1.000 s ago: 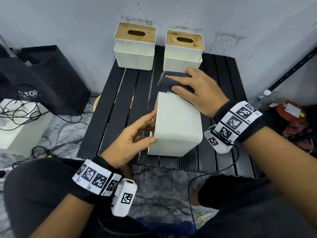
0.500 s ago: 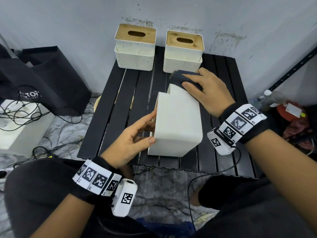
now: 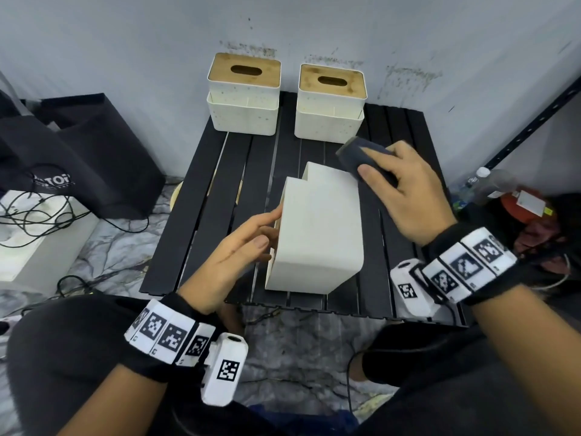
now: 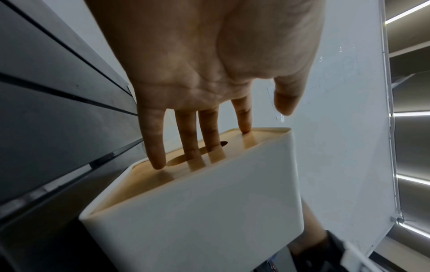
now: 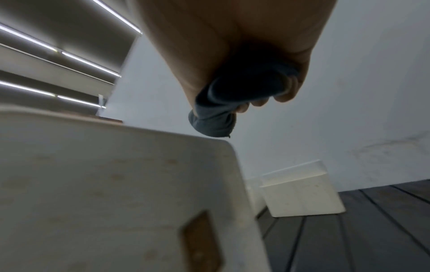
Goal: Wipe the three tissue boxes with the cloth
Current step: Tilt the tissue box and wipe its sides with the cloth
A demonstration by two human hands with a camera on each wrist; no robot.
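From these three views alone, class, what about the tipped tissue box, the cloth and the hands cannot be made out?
- Tipped tissue box: the face resting on the table is hidden by the box itself in every view.
- Cloth: whether it touches the box; the right hand covers it in the head view, and the right wrist view is blurred.
- Left hand: its fingertips, hidden behind the box in the head view.

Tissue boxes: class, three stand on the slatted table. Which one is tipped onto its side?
The near tissue box, steadied by the left hand: its wooden lid faces sideways. The left rear box and right rear box sit upright, lids up.
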